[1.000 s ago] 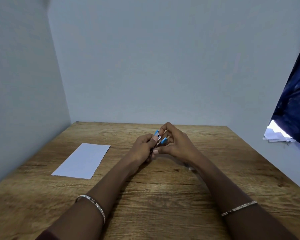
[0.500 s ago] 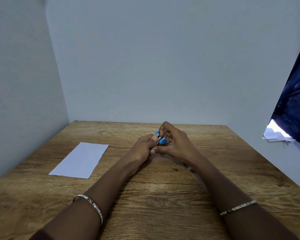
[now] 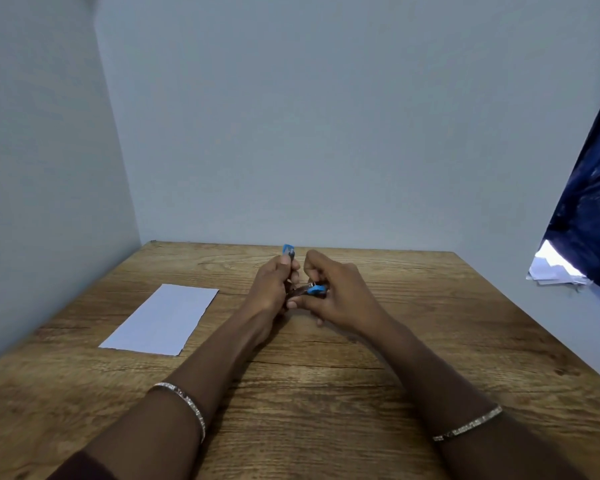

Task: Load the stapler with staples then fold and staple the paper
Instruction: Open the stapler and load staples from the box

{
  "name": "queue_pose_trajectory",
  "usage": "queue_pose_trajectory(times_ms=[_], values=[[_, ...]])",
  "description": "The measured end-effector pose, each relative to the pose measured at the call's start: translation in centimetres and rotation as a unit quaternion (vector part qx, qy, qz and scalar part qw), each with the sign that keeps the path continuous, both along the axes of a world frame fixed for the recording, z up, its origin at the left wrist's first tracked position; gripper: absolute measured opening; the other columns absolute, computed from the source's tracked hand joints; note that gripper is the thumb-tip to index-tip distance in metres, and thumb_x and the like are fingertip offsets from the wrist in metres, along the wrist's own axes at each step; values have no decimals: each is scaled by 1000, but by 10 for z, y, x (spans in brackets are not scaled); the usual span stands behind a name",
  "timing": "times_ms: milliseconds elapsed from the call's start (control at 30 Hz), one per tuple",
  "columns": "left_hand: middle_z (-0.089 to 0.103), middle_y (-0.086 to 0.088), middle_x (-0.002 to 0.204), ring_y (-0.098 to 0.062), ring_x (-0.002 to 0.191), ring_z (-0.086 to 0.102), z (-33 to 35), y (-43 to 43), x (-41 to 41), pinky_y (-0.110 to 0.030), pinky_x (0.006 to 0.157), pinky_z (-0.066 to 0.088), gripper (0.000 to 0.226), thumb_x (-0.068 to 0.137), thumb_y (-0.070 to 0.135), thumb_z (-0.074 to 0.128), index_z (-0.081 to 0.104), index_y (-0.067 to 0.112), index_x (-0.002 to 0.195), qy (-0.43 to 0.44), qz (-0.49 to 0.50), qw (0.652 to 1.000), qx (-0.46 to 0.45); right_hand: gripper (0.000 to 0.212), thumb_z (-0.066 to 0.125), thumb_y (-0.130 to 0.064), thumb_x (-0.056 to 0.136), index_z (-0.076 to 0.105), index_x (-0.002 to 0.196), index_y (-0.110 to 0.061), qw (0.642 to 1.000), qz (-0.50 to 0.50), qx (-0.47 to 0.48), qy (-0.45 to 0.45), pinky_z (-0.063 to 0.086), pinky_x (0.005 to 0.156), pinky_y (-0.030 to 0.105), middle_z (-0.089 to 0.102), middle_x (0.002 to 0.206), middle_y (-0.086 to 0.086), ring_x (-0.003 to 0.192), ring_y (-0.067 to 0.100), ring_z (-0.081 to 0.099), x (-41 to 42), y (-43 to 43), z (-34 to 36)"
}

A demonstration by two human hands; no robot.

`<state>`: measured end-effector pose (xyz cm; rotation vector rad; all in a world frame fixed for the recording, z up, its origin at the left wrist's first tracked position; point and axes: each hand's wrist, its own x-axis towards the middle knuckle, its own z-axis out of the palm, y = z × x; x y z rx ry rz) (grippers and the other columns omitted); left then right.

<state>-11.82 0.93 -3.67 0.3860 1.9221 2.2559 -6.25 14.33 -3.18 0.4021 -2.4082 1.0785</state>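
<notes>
A small blue stapler [image 3: 315, 289] is held above the middle of the wooden table [image 3: 326, 393], hinged open: one blue end [image 3: 288, 250] sticks up past my left thumb, the other lies low by my right fingers. My left hand [image 3: 272, 285] grips its left part. My right hand [image 3: 340, 292] holds the lower blue end and the metal rail. Whether staples are in the rail is hidden by my fingers. A white sheet of paper [image 3: 161, 320] lies flat and unfolded on the table, left of my left forearm.
Pale walls close the table at the back and left. At the right edge hangs a dark blue cloth [image 3: 589, 202], with a small stack of white papers [image 3: 551, 271] under it on a ledge.
The stapler has opened wider: its upper blue end has risen above my left thumb and the lower end has dropped toward my right fingers. Both hands stay on it.
</notes>
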Motion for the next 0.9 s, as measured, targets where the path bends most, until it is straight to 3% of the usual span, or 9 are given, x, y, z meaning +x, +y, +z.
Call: queue_pose_trajectory(times_ms=[100,233,400,467,533,633,733,833,900], values=[[58,4,68,-6,48,52,-1,0,-3,-19,38,39,35,110,34,35,58,19,88,-23,28,998,45,51,90,-18,74,40,84,-28,1000,-10,-23,2,56,44,32,72,71,4,50,20,70,0,-1,7],[69,1,81,-11,53,65,4,2,-2,-27,50,48,28,110,34,32,54,21,98,-54,25,988,141,39,83,-14,84,45,92,-13,977,-12,-205,-58,63,56,38,73,76,21,58,30,73,2,8,7],[76,-14,100,-28,93,73,5,-2,-3,-46,79,62,28,106,36,42,58,13,102,-132,-64,950,275,27,74,-2,90,50,102,-8,925,-28,-369,-88,64,61,34,70,81,24,58,24,71,-6,14,5],[76,-20,108,-33,109,71,4,-3,-6,-53,95,56,30,105,35,47,61,8,103,-158,-86,939,293,23,70,0,92,53,106,-7,909,-35,-405,-93,64,66,34,70,85,22,63,24,72,-8,17,4],[75,-22,114,-35,114,70,3,-4,-8,-56,102,51,33,104,36,47,61,5,106,-171,-99,932,303,20,68,0,94,57,109,-5,894,-40,-436,-99,65,69,34,73,84,18,66,21,73,-10,20,4],[75,-23,113,-35,110,72,4,-4,-8,-56,103,50,37,105,37,44,59,3,109,-180,-105,928,310,15,68,2,93,63,106,1,879,-47,-464,-103,65,72,34,73,81,16,65,20,73,-12,24,4],[70,-27,118,-37,110,69,7,-5,-7,-52,93,54,33,108,34,39,56,6,105,-187,-81,929,308,13,75,7,85,64,91,4,872,-25,-478,-103,65,70,32,71,80,17,68,23,74,-8,25,8],[66,-29,119,-39,110,67,8,-8,-8,-47,88,56,23,108,21,42,56,4,103,-192,-68,925,321,19,81,9,77,63,80,3,875,16,-476,-85,64,69,30,73,75,17,74,28,77,-3,21,11],[70,-27,109,-36,99,73,8,-8,-8,-44,87,61,16,105,11,48,59,-1,103,-187,-89,926,316,21,83,9,75,64,78,2,880,20,-472,-55,64,71,32,73,77,20,78,32,77,-3,16,12]])
